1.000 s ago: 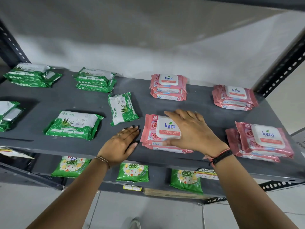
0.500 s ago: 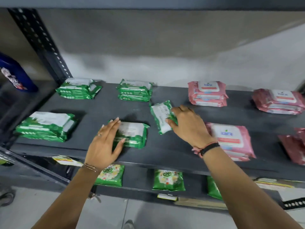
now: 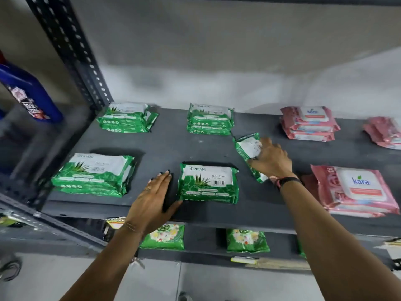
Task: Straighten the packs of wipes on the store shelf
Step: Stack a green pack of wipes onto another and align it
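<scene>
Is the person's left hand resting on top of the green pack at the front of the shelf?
No, the left hand lies flat on the shelf beside the green pack.

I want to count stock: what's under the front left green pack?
The front left green pack lies on a second green pack, whose edge shows below it. Whether anything lies beneath those two is hidden; they seem to rest straight on the shelf.

"ORIGAMI" reads on the white top of the green pack at front centre [image 3: 208, 183], with "ALOE VERA" and a barcode beside its aloe picture — and again on the green stack at front left [image 3: 93, 173]. "kara" stands on the pink pack's white lid [image 3: 360, 184] and the rear pink stack [image 3: 310, 122].
</scene>
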`<state>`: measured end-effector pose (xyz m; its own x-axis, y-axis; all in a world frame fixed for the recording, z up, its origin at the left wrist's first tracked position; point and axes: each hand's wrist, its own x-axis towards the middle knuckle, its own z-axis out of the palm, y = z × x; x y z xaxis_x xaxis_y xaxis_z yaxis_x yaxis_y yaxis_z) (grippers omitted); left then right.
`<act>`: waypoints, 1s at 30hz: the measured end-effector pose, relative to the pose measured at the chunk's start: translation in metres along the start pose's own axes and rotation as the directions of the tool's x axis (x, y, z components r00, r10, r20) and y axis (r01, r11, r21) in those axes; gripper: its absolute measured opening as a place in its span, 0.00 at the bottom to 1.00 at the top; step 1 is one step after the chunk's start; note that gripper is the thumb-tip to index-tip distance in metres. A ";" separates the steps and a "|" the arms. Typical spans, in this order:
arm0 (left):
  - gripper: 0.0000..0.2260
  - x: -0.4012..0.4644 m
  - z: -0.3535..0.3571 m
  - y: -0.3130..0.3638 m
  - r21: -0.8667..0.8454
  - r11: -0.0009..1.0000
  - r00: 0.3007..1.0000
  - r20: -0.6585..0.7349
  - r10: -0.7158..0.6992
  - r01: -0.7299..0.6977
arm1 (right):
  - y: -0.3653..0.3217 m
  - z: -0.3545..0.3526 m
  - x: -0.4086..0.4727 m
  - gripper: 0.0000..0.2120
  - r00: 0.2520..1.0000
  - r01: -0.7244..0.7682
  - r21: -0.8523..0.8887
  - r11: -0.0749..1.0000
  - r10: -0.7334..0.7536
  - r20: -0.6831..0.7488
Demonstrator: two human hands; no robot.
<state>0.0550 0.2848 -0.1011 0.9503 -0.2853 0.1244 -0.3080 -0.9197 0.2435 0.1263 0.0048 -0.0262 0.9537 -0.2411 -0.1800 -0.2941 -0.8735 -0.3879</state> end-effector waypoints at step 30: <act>0.37 -0.001 0.004 -0.005 -0.063 0.998 1.000 0.031 -0.005 0.007 | -0.052 -0.003 -0.061 0.24 0.598 0.773 -0.079 0.630 -0.680 0.424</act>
<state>0.0555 0.2883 -0.1058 0.9529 -0.2885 0.0933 -0.3032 -0.9030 0.3044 0.0836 0.0634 0.0072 0.7429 0.6296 -0.2274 0.5570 -0.7698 -0.3116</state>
